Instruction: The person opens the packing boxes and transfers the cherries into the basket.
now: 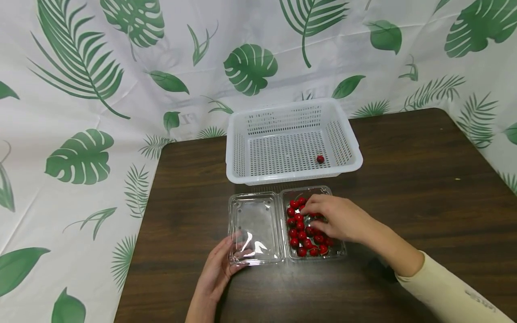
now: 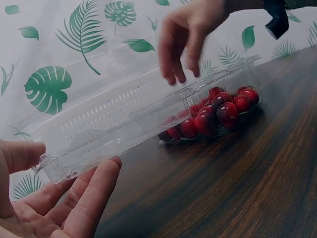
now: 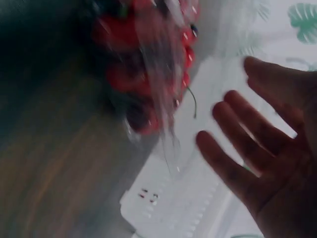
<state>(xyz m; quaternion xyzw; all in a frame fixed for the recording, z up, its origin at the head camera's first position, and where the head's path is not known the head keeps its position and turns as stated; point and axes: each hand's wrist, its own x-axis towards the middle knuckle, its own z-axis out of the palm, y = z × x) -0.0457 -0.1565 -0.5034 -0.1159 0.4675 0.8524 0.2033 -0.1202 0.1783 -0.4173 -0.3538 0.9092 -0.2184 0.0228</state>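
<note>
Readable text: none | right sleeve [image 1: 444, 283]: dark lettering [image 1: 479, 300], illegible | backdrop [image 1: 206, 80]: faint letter-like marks [image 1: 188, 118], illegible

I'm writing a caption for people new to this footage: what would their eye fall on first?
Probably the bright red cherries in the right half of the open clear box, under the right hand. Next, the white basket behind it, with a lone cherry on its floor. The left hand pinches the box's empty half.
</note>
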